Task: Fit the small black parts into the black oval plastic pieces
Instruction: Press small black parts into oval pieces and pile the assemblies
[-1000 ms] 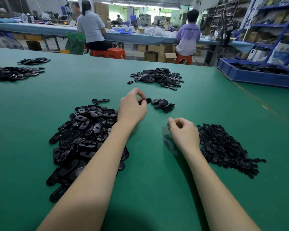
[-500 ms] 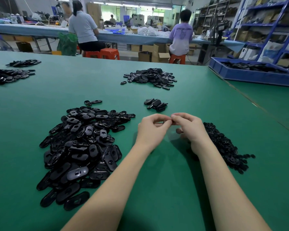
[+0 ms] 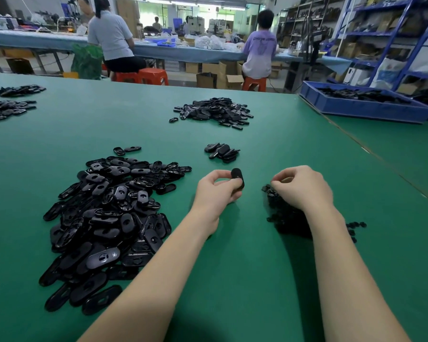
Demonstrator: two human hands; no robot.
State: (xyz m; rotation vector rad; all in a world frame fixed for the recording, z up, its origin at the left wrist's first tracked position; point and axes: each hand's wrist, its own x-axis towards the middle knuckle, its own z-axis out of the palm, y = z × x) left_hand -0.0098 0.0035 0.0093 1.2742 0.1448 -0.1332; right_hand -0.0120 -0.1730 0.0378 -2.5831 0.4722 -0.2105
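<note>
My left hand (image 3: 216,193) pinches one black oval plastic piece (image 3: 237,177) upright above the green table (image 3: 232,280). My right hand (image 3: 303,187) hovers with curled fingers over the heap of small black parts (image 3: 286,219), fingertips touching its near-left edge; whether it grips a part is hidden. A big heap of black oval pieces (image 3: 111,218) lies to the left. A small cluster of oval pieces (image 3: 221,152) sits just beyond my hands.
Another oval pile (image 3: 215,112) lies farther back, and two more piles (image 3: 8,104) at the far left. A blue tray (image 3: 361,107) of black parts stands at the right rear. Two people sit at a bench (image 3: 183,53) behind the table.
My hands were together at the middle half a second ago. They have separated: the left keeps the oval piece, the right has gone back to the small-parts heap.
</note>
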